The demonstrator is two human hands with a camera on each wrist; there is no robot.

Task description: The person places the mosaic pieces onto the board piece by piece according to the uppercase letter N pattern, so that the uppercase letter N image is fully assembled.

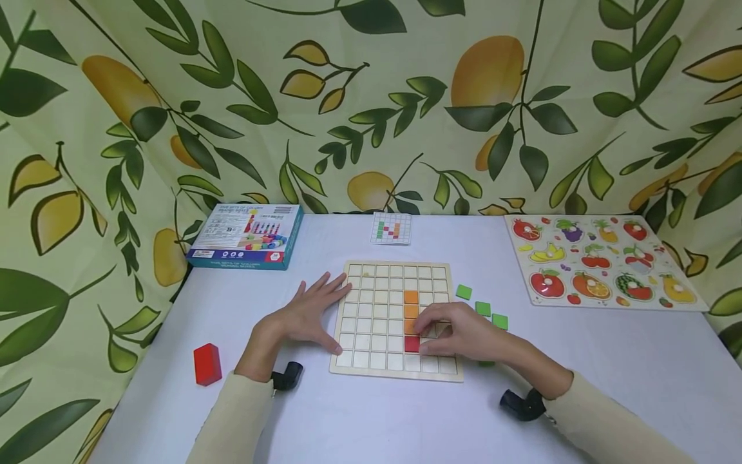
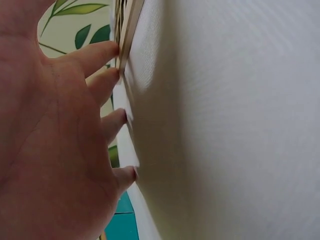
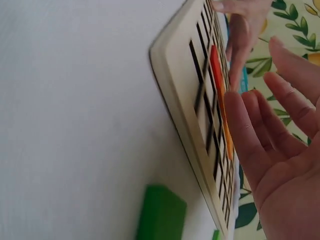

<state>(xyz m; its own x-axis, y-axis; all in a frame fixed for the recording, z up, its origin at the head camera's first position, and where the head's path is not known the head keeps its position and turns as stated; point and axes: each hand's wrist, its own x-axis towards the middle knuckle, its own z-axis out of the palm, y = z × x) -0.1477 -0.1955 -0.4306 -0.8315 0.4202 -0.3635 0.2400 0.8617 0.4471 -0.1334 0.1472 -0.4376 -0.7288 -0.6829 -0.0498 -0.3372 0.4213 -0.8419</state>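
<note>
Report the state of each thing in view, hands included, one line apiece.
Grid board: flat, partly filled.
Orange tiles: set in one column.
Red tile: set just below them.
Green tiles: loose beside the grid board.
Red block: loose, left of the grid board.
Box: lying flat, appears closed.
Fruit puzzle: flat, picture side up.
Pattern card: pattern showing.
Left hand: fingers spread, touching the grid board.
Right hand: fingers near the red tile, contact unclear.
</note>
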